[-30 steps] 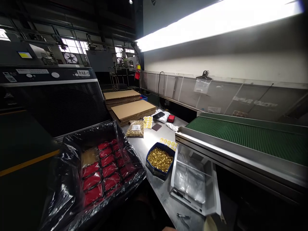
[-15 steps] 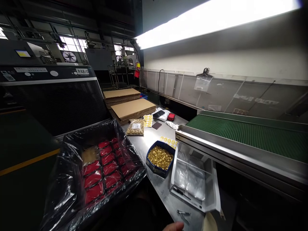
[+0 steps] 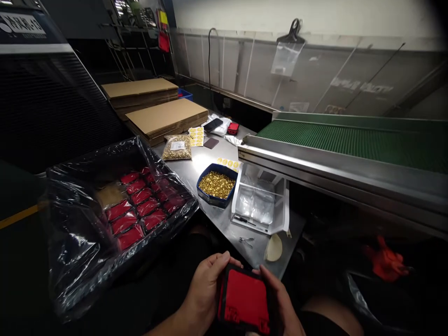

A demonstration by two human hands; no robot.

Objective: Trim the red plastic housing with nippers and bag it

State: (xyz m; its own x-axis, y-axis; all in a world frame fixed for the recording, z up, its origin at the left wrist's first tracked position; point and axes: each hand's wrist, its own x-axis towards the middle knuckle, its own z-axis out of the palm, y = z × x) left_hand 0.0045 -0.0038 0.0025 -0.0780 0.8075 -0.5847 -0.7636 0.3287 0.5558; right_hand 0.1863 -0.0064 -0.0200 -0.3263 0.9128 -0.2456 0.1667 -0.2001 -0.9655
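A red, black-edged square case (image 3: 247, 296) is held low in front of me, at the bottom of the head view. My left hand (image 3: 206, 289) grips its left side, thumb along the upper corner. On the opposite side my right hand (image 3: 282, 301) is closed round the edge. Beyond the hands, a small metal hand tool (image 3: 246, 240) and a cream oval pad (image 3: 274, 248) lie on the metal table (image 3: 224, 224). To the left, a black plastic-lined box (image 3: 70, 275) contains rows of red, black-edged pieces (image 3: 143, 196).
A blue tub (image 3: 214, 200) of small brass-coloured parts stands beside a white tray (image 3: 285, 210) with clear bags and a pen. Behind are a bag of brass parts (image 3: 178, 147) and cardboard stacks (image 3: 166, 116). A green conveyor (image 3: 322, 140) slopes on the right.
The view has tilted down. Both hands now show, holding the red case; before, only part of one hand showed at the bottom edge.
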